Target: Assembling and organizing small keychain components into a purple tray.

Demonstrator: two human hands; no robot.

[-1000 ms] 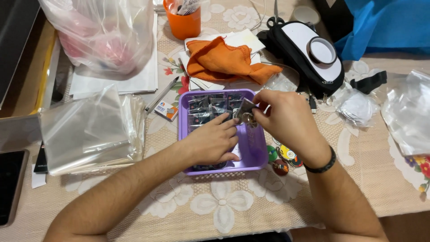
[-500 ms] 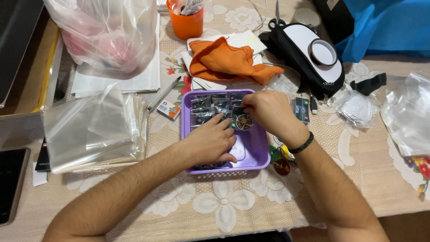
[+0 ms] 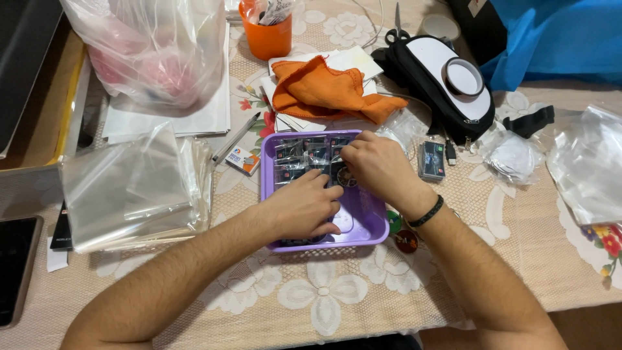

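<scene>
A purple plastic basket (image 3: pixel 370 228) sits in the middle of the lace-covered table, with several small clear-wrapped dark packets (image 3: pixel 295 157) standing in its far half. My left hand (image 3: pixel 303 209) lies flat inside the basket, fingers resting on the packets at its near side. My right hand (image 3: pixel 376 165), with a black band on the wrist, is curled over the far right of the basket and pinches one small packet (image 3: pixel 341 175) between fingers and thumb.
A stack of clear plastic sleeves (image 3: pixel 129 188) lies left of the basket. Behind are an orange cloth (image 3: pixel 324 87) on papers, an orange cup (image 3: pixel 267 32), a pen (image 3: pixel 236 136), a black-and-white pouch (image 3: pixel 447 81), a large plastic bag (image 3: pixel 152 48). More clear bags (image 3: pixel 586 172) lie right.
My right hand has come down from above the basket rim into the basket with the small packet. My left hand has stayed on the packets.
</scene>
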